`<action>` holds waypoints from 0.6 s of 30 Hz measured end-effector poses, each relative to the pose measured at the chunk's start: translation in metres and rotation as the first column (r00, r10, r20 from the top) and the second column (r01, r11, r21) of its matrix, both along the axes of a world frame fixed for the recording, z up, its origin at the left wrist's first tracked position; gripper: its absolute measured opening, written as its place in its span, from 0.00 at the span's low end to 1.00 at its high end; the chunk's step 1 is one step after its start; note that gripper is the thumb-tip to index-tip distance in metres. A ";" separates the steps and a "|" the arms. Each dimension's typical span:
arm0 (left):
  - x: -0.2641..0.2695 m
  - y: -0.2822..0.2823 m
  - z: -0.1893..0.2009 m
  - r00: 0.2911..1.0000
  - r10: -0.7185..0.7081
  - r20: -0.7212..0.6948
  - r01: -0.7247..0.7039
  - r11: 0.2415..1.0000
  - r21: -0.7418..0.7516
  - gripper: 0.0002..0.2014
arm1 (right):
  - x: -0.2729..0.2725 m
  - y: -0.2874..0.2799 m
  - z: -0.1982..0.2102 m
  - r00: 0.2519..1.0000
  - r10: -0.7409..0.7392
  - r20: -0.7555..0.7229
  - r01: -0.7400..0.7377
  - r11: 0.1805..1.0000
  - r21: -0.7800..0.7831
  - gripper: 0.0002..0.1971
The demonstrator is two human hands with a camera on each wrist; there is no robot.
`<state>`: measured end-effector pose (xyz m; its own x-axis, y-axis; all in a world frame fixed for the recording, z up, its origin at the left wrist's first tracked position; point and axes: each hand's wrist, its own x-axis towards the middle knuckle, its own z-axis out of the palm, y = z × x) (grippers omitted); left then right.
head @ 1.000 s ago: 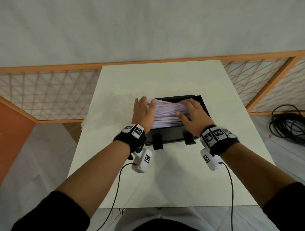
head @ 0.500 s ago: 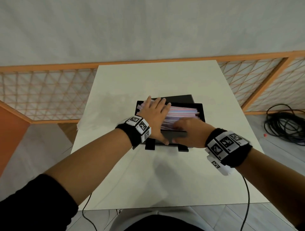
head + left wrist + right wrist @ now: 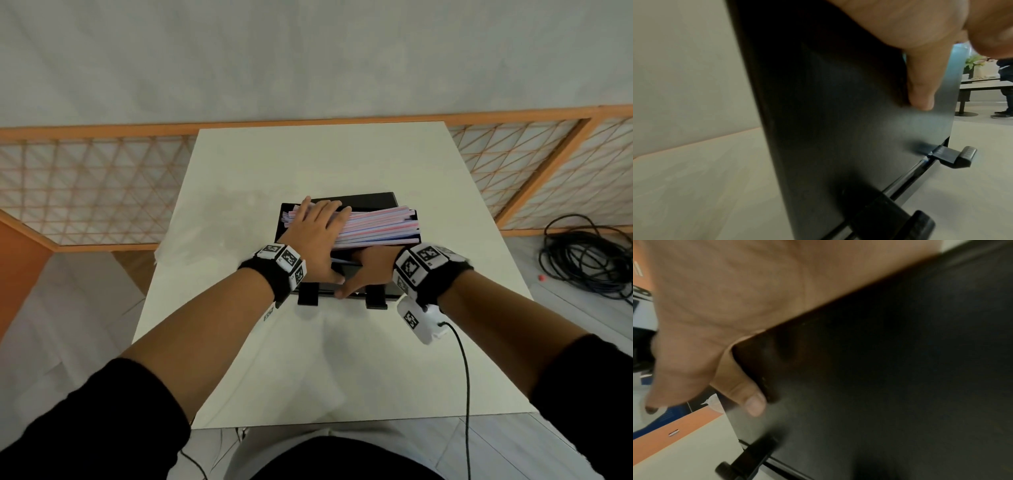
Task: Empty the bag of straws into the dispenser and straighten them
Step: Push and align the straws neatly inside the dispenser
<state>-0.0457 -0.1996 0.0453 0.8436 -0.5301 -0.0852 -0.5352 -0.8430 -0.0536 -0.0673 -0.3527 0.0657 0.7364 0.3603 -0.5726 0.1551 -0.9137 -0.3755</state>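
Note:
A black dispenser (image 3: 373, 200) stands mid-table, filled with a stack of pink, blue and white straws (image 3: 376, 226) lying left to right. My left hand (image 3: 318, 229) lies flat on the straws' left half, fingers straight, its thumb (image 3: 920, 91) down against the dispenser's front panel (image 3: 838, 129). My right hand (image 3: 371, 270) sits at the front wall. Its fingers reach over the top edge and are hidden inside. Its thumb (image 3: 748, 394) presses the outer face of the dispenser (image 3: 900, 369). No bag is in view.
The white table (image 3: 308, 164) holds only the dispenser, whose two black feet (image 3: 307, 296) stick out toward me. An orange lattice fence (image 3: 85, 192) runs behind and beside the table. A coil of black cable (image 3: 589, 260) lies on the floor at right.
A second ago both hands squeezed the straw stack from its ends. The left hand has since moved on top of the straws, and the right hand dropped to the dispenser's front wall.

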 end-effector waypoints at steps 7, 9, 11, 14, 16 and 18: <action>-0.001 0.001 -0.001 1.000 0.010 0.004 -0.010 0.999 -0.049 0.60 | 0.002 -0.001 -0.002 0.992 -0.085 -0.098 0.097 0.987 0.124 0.42; -0.001 0.002 -0.002 1.000 0.012 0.009 -0.012 0.998 -0.060 0.59 | 0.003 -0.003 -0.001 0.983 -0.136 -0.126 0.159 0.969 0.190 0.39; -0.001 0.003 -0.003 1.000 0.007 0.016 -0.006 0.998 -0.068 0.59 | 0.006 -0.002 -0.003 0.973 -0.201 -0.110 0.224 0.933 0.283 0.38; 0.000 0.005 -0.004 1.000 -0.005 0.011 0.006 0.997 -0.073 0.59 | 0.010 0.001 -0.009 0.968 -0.219 -0.124 0.250 0.894 0.372 0.36; 0.000 0.006 -0.004 1.000 -0.010 0.006 0.010 0.997 -0.077 0.59 | 0.009 0.002 -0.008 0.967 -0.217 -0.130 0.251 0.884 0.393 0.34; -0.001 0.006 -0.004 1.000 -0.011 0.005 0.011 0.997 -0.081 0.59 | 0.008 0.003 -0.007 0.965 -0.216 -0.149 0.259 0.880 0.398 0.31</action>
<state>-0.0466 -0.1933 0.0412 0.8379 -0.5445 -0.0373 -0.5445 -0.8387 0.0122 -0.0589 -0.3502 0.0589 0.7776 0.4000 -0.4850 -0.1037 -0.6793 -0.7265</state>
